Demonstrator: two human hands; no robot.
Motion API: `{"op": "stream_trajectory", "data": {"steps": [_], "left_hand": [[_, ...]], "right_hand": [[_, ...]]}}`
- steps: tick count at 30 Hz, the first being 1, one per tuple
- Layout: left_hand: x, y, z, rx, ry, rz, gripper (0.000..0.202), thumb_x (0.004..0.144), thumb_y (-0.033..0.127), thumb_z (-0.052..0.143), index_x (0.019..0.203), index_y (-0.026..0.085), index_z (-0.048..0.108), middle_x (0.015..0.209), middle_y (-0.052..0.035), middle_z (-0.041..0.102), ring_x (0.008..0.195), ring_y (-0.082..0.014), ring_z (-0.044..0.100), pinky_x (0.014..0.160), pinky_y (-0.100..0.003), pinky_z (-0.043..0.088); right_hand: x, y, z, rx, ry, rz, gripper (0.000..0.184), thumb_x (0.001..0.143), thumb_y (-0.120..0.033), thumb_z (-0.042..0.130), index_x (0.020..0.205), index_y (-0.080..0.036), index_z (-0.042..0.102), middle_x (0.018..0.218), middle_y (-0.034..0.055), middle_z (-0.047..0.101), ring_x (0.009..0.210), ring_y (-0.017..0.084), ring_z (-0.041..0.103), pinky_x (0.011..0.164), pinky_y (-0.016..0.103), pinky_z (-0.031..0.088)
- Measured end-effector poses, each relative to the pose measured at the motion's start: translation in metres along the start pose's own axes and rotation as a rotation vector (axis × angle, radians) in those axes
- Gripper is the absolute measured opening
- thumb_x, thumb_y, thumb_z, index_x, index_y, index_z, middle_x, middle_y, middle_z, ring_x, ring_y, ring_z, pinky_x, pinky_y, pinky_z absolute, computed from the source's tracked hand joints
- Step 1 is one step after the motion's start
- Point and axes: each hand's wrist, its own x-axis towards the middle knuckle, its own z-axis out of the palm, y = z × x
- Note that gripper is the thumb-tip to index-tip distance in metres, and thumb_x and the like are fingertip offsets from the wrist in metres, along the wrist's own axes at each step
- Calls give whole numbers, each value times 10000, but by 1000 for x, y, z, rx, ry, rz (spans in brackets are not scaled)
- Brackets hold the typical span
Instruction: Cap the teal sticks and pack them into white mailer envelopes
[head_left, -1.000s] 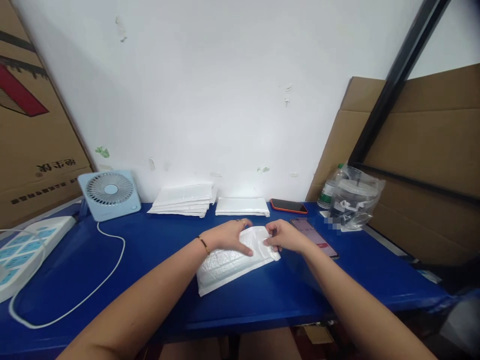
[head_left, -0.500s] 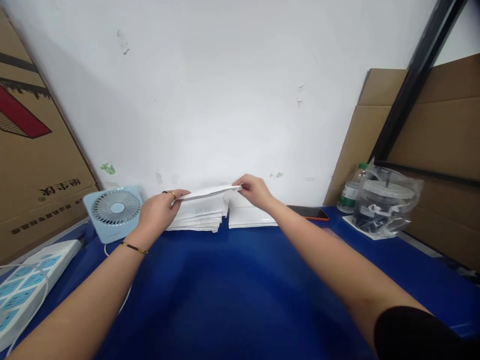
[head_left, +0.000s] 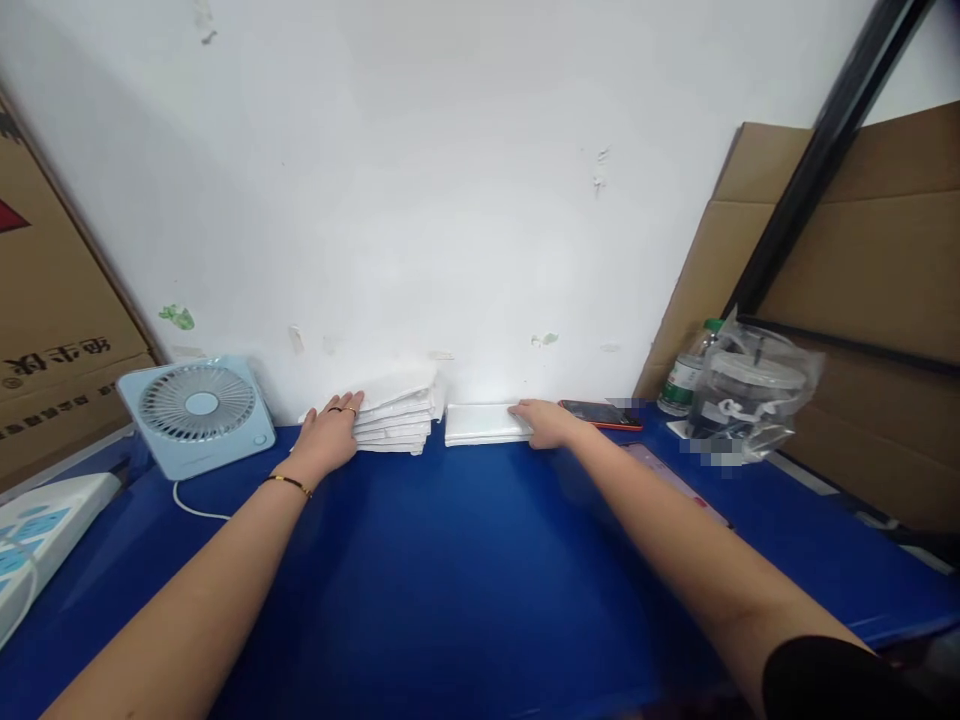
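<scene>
My left hand lies flat with fingers stretched out against the left side of a tall stack of white padded envelopes by the wall. It wears rings and a thin bracelet. My right hand rests on the right end of a lower stack of white envelopes; its fingers curl down over the stack's edge. Both stacks sit on a blue table.
A pale blue desk fan with a white cord stands at the left, a white power strip nearer the edge. A phone in an orange case, another phone, a water bottle and a clear plastic bag lie right. Cardboard leans on both sides.
The padded envelope went from the table's middle onto the left stack. My left hand now rests beside that stack and my right hand has shifted to the right stack.
</scene>
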Motion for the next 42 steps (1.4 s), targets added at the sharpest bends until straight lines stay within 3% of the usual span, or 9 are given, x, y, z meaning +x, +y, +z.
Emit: {"op": "stream_trajectory", "data": {"steps": [4,7,10,14,17,22,31,36,42], "left_hand": [[-13,40,-25,-53,192,-12,790,731,257,518,1428,116,173,1508,-185,110,1383,-343,74,1076,-541,174],[-30,91,-41,-145,277,220,787,774,471,502,1427,169,182,1516,-137,125,1387,-295,104,1111,-469,133],[-47,139,-42,-203,122,424,935,684,637,542,1428,189,193,1496,-140,203,1375,-298,156,1107,-447,144],[-59,173,-22,-254,-245,434,1137,530,712,616,1427,146,206,1401,-203,373,1299,-357,312,1033,-459,270],[-63,175,-8,-307,-336,381,1067,540,617,658,1406,139,259,1310,-193,475,1206,-343,433,952,-406,368],[-70,166,-9,-376,-208,380,834,572,338,654,1338,194,358,1177,-117,536,1048,-278,544,886,-342,414],[-72,159,-28,-360,-68,379,626,623,249,564,1242,243,473,1072,-55,521,930,-235,561,840,-328,408],[-76,154,-32,-397,-94,443,595,628,234,553,1219,268,489,1052,-39,529,914,-212,561,823,-309,405],[-77,148,-31,-330,-165,461,572,617,204,534,1182,285,525,1076,-31,589,979,-222,569,831,-312,400]], "right_hand": [[-21,2,6,-95,85,92,481,768,-107,463,1228,-221,541,1204,108,600,1044,264,578,840,347,430],[-41,-7,3,-91,117,74,444,800,-118,430,1206,-247,556,1169,87,627,1004,253,596,816,334,427],[-71,-19,3,-30,145,-80,443,794,-123,439,1200,-251,560,1171,70,627,1024,237,588,793,299,429],[-105,-30,11,157,120,-296,465,770,-116,463,1195,-269,572,1173,49,622,1044,214,577,803,280,430],[-112,-28,17,411,161,-307,457,739,-231,595,1194,-264,577,1209,53,593,1092,225,542,905,311,405],[-99,-17,25,1081,233,81,579,772,-468,588,1292,-246,463,1281,83,505,1201,226,451,1025,376,321],[-93,-24,31,1776,-40,223,602,570,-285,781,1110,-241,518,940,17,591,790,153,610,699,293,494],[-94,-25,28,1916,-81,133,349,559,-236,772,799,-179,525,755,-21,613,738,133,605,717,268,475],[-89,-19,38,1542,-11,216,417,564,-296,785,861,-188,513,637,-68,528,415,48,436,367,171,334]]}}
